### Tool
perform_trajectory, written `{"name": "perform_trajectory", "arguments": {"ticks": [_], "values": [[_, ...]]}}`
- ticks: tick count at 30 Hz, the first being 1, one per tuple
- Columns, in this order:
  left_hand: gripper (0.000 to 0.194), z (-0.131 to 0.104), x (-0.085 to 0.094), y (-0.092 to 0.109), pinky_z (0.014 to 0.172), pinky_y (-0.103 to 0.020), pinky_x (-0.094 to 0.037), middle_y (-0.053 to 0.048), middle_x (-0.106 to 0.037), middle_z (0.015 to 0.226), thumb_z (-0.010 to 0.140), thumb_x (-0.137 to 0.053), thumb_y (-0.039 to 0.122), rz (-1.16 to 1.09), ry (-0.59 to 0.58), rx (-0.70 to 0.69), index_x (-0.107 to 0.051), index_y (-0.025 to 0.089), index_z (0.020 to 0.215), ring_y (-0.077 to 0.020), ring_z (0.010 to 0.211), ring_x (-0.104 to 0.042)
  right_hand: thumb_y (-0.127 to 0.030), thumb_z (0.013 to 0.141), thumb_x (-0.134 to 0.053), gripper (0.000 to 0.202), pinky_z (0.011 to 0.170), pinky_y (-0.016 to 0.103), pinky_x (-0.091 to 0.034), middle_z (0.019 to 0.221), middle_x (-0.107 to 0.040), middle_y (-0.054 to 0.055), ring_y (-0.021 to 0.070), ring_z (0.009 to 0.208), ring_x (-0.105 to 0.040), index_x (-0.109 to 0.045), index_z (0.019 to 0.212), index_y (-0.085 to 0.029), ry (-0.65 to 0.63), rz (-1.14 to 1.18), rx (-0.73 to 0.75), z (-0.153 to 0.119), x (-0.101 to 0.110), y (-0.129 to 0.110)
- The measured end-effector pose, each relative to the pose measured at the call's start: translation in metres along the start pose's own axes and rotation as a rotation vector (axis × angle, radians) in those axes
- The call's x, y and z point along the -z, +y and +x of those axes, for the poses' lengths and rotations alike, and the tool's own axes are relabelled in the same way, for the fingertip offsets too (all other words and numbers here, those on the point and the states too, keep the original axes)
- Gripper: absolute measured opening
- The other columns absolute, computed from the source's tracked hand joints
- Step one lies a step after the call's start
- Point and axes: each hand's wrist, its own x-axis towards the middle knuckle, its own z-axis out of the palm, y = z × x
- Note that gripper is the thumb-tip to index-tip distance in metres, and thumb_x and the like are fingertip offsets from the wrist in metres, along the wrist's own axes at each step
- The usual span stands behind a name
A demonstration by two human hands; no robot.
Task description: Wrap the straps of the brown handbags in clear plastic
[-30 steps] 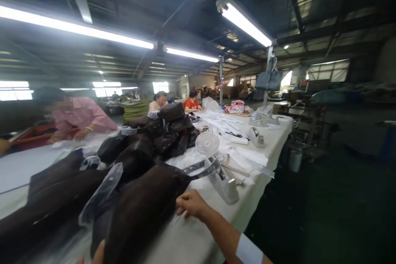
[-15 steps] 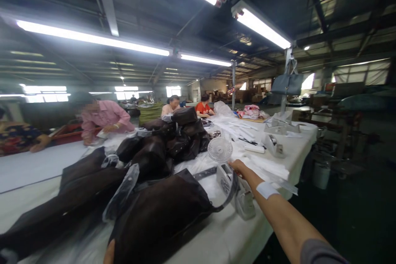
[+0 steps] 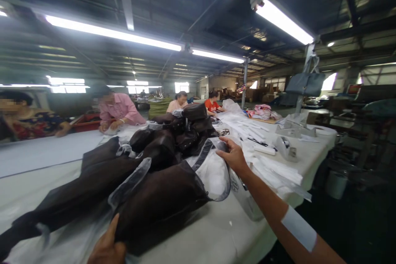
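A dark brown handbag (image 3: 161,206) lies tilted on the near part of the table. My right hand (image 3: 233,154) pinches the top of its strap (image 3: 202,154), which is raised in a loop and seems wrapped in clear film. At the handbag's near left corner, my left hand (image 3: 108,243) grips the edge, its index finger stretched along the side; the lower fingers are partly cut off by the frame. Beside it lies another dark brown bag (image 3: 77,185), with clear plastic wrap (image 3: 130,183) between the two.
Several more dark bags (image 3: 157,146) are heaped behind. Under my right forearm stands a pale dispenser-like object (image 3: 255,210); a tape dispenser (image 3: 287,148) is farther right. White strips (image 3: 250,128) cover the table's far right. Co-workers (image 3: 120,111) sit along the far side. The table edge (image 3: 272,235) drops off at right.
My right hand has lifted the strap, and the strap now stands in a higher loop. More of my left hand shows at the bag's corner. The view has turned slightly left.
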Motion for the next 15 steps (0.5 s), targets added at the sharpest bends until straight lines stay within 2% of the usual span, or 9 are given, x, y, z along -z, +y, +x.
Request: {"name": "perform_trajectory", "arguments": {"ticks": [3, 5, 7, 8, 9, 11, 12, 13, 15], "values": [[0.057, 0.006, 0.001, -0.004, 0.069, -0.035, -0.047, -0.013, -0.058, 0.108, 0.080, -0.033, 0.018, 0.054, 0.047, 0.038, -0.036, 0.020, 0.137, -0.0252, 0.082, -0.062, -0.023, 0.074, -0.066, 0.037, 0.084, 0.032, -0.046, 0.101, -0.060, 0.005, 0.0186, 0.093, -0.056, -0.055, 0.110, -0.022, 0.026, 0.000, 0.332, -0.055, -0.024, -0.040], [0.052, 0.006, 0.004, 0.000, 0.078, -0.042, -0.047, -0.017, -0.054, 0.116, 0.078, -0.037, 0.018, 0.055, 0.115, 0.036, -0.047, 0.017, 0.130, -0.0315, 0.096, -0.059, -0.017, 0.080, -0.058, 0.023, 0.073, 0.026, -0.047, 0.089, -0.057, 0.004, 0.0152, 0.082, -0.055, -0.057, 0.102, -0.022, -0.100, -0.038, 0.539, -0.096, -0.039, -0.054], [0.042, 0.000, 0.013, 0.016, 0.087, -0.046, -0.044, -0.018, -0.052, 0.122, 0.078, -0.043, 0.026, -0.118, 0.130, -0.020, -0.060, 0.014, 0.114, -0.0362, 0.112, -0.050, -0.013, 0.085, -0.048, 0.017, 0.062, 0.023, -0.044, 0.079, -0.052, 0.002, 0.0126, 0.070, -0.052, -0.059, 0.094, -0.022, -0.272, -0.136, 0.712, -0.134, -0.056, -0.058], [0.038, -0.005, 0.020, 0.029, 0.089, -0.044, -0.044, -0.017, -0.055, 0.120, 0.078, -0.046, 0.032, -0.289, 0.069, -0.040, -0.063, 0.012, 0.107, -0.0361, 0.114, -0.049, -0.012, 0.087, -0.044, 0.018, 0.058, 0.023, -0.041, 0.076, -0.051, 0.001, 0.0121, 0.065, -0.049, -0.059, 0.090, -0.021, -0.350, -0.194, 0.782, -0.151, -0.065, -0.058], [0.039, -0.011, 0.027, 0.044, 0.086, -0.041, -0.046, -0.016, -0.060, 0.114, 0.078, -0.049, 0.040, -0.508, -0.068, -0.040, -0.063, 0.013, 0.104, -0.0339, 0.110, -0.053, -0.013, 0.088, -0.041, 0.019, 0.055, 0.023, -0.039, 0.072, -0.050, 0.001, 0.0122, 0.062, -0.047, -0.059, 0.087, -0.021, -0.414, -0.248, 0.839, -0.166, -0.074, -0.057], [0.051, -0.024, 0.041, 0.074, 0.070, -0.037, -0.050, -0.013, -0.067, 0.094, 0.076, -0.052, 0.053, -0.945, -0.452, 0.064, -0.060, 0.015, 0.108, -0.0286, 0.087, -0.063, -0.017, 0.089, -0.038, 0.020, 0.052, 0.024, -0.037, 0.068, -0.050, 0.000, 0.0131, 0.059, -0.045, -0.057, 0.084, -0.020, -0.512, -0.306, 0.921, -0.191, -0.090, -0.052], [0.054, -0.030, 0.047, 0.088, 0.064, -0.035, -0.050, -0.010, -0.067, 0.086, 0.072, -0.058, 0.054, -1.102, -0.588, 0.094, -0.058, 0.015, 0.110, -0.0247, 0.075, -0.064, -0.018, 0.089, -0.038, 0.019, 0.051, 0.025, -0.037, 0.067, -0.051, 0.000, 0.0136, 0.057, -0.045, -0.057, 0.085, -0.020, -0.541, -0.303, 0.936, -0.202, -0.096, -0.048], [0.056, -0.036, 0.053, 0.099, 0.060, -0.031, -0.049, -0.008, -0.067, 0.079, 0.067, -0.066, 0.050, -1.218, -0.672, 0.104, -0.057, 0.015, 0.110, -0.0203, 0.065, -0.063, -0.020, 0.089, -0.039, 0.017, 0.051, 0.025, -0.038, 0.067, -0.052, 0.000, 0.0141, 0.057, -0.045, -0.057, 0.089, -0.020, -0.560, -0.278, 0.934, -0.210, -0.101, -0.044], [0.057, -0.048, 0.062, 0.115, 0.055, -0.025, -0.045, -0.003, -0.064, 0.072, 0.059, -0.077, 0.036, -1.329, -0.715, 0.046, -0.057, 0.014, 0.108, -0.0129, 0.054, -0.057, -0.021, 0.086, -0.043, 0.020, 0.054, 0.026, -0.042, 0.073, -0.058, 0.002, 0.0151, 0.060, -0.050, -0.055, 0.102, -0.019, -0.585, -0.189, 0.872, -0.221, -0.106, -0.035]]}}
